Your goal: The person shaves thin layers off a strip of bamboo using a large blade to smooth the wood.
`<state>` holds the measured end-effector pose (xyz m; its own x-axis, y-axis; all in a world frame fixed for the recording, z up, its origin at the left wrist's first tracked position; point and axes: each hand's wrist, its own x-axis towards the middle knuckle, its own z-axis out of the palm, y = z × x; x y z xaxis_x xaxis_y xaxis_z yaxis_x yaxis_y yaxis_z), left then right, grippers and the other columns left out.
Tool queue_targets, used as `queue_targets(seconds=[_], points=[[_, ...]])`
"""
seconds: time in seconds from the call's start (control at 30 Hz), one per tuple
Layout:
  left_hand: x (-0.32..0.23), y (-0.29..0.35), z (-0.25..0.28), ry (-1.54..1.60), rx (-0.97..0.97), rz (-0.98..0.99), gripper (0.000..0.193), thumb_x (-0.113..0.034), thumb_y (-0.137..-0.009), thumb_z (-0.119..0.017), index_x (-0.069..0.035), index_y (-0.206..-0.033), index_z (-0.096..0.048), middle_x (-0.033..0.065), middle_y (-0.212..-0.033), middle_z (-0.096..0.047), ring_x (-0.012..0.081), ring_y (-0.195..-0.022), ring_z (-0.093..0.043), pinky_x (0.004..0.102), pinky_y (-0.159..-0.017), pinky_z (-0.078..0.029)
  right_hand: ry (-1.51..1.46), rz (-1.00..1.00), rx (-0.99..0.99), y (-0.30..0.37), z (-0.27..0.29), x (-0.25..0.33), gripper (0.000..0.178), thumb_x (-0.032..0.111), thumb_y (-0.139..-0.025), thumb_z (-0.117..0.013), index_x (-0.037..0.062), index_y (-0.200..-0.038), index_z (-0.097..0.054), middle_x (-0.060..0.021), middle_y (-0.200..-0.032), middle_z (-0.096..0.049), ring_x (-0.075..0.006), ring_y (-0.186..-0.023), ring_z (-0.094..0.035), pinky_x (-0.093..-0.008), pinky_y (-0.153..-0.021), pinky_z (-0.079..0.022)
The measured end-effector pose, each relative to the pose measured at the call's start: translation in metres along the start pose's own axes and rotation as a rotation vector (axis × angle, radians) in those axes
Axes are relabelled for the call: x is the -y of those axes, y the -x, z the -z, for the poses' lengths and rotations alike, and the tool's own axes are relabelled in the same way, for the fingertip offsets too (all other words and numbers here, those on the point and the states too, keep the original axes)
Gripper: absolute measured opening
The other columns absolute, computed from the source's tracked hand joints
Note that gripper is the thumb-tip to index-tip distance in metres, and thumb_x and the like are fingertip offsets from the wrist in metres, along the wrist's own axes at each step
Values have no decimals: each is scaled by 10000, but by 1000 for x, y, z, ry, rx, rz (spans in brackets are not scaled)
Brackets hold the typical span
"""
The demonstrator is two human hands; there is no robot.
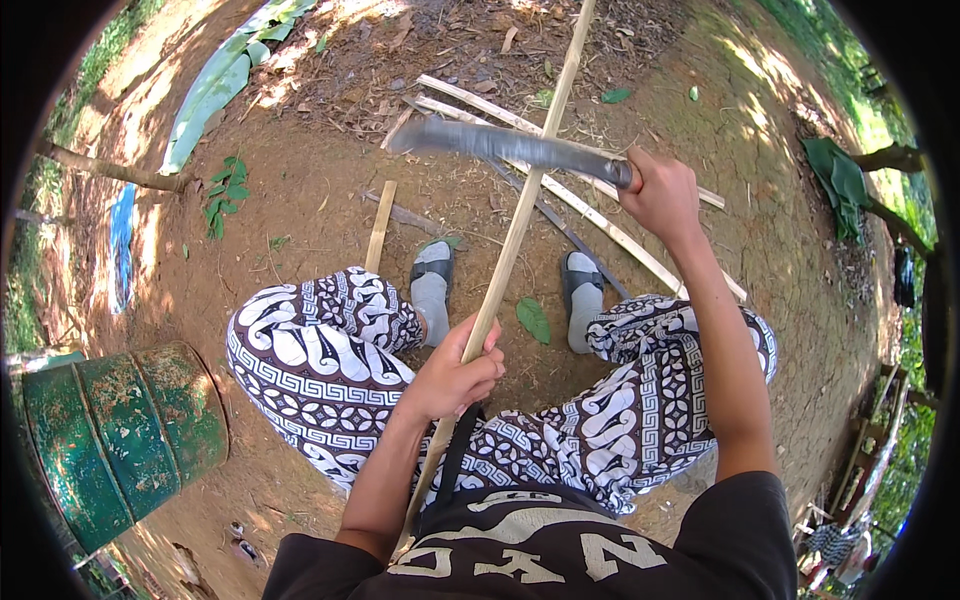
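Observation:
A long, pale strip of split wood or bamboo (pixel 512 237) runs from beside my body up past the top edge of the view. My left hand (pixel 460 370) is wrapped round its lower part, above my lap. In my right hand (pixel 662 192) is the handle of a machete (pixel 500 147), its curved dark blade pointing left. The blade crosses the strip well above my left hand and is partly blurred; whether it touches the wood I cannot tell. Beyond my feet, several similar pale strips (pixel 620 232) lie crossed on the ground.
A short wood piece (pixel 381 226) lies by my left foot, and a thin dark strip (pixel 580 241) near my right foot. A rusty green drum (pixel 125 437) stands at the left. Banana leaf (pixel 210 104) lies far left; a blue cloth or plastic piece (pixel 121 246) is below it.

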<state>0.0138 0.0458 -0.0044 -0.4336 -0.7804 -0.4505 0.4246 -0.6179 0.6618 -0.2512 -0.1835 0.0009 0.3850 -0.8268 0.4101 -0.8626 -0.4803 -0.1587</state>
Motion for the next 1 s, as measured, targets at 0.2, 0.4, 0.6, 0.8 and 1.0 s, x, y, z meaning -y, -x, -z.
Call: queue_targets(seconds=[0.2, 0.4, 0.6, 0.8, 1.0], points=[[2, -7, -3, 61, 15, 38, 258, 67, -866, -510, -117, -974, -365, -25, -568, -389, 62, -310, -315, 236, -292, -241, 22, -597, -65, -19, -11, -35, 162, 190, -822, -610, 40, -765, -633, -221, -733, -667, -411, -689, -649, -520, -674, -517], [-6, -6, 4, 59, 41, -213, 168, -113, -983, -519, 8, -1100, -528, 4, -597, -455, 74, -345, -404, 224, -323, -331, -307, -572, -117, -5, 16, 6, 297, 215, -789, -671, -33, -680, -549, -144, -553, -517, -242, -518, -485, -393, -590, -438], [-15, -10, 8, -4, 62, -283, 578, -405, -1077, -365, 99, -1319, -512, 57, -701, -604, 92, -405, -488, 221, -400, -445, -540, -269, 15, 30, 31, 68, 191, 134, -764, -667, -6, -682, -565, -111, -528, -485, -175, -485, -455, -347, -501, -403], [-19, -14, 6, 17, -20, -341, 611, -475, -1071, -318, 73, -1271, -501, 141, -760, -650, 122, -403, -526, 227, -374, -447, -514, -4, 61, 55, 16, 104, 130, 41, -681, -664, 12, -668, -538, -163, -544, -474, -319, -466, -484, -387, -496, -421], [-24, -6, 8, 35, -115, -373, 438, -335, -1069, -395, 66, -1205, -509, 198, -808, -666, 182, -448, -608, 259, -355, -460, -358, 135, 86, 59, 13, 105, 139, 64, -642, -636, 66, -731, -529, -112, -600, -546, -340, -531, -575, -435, -513, -464]])
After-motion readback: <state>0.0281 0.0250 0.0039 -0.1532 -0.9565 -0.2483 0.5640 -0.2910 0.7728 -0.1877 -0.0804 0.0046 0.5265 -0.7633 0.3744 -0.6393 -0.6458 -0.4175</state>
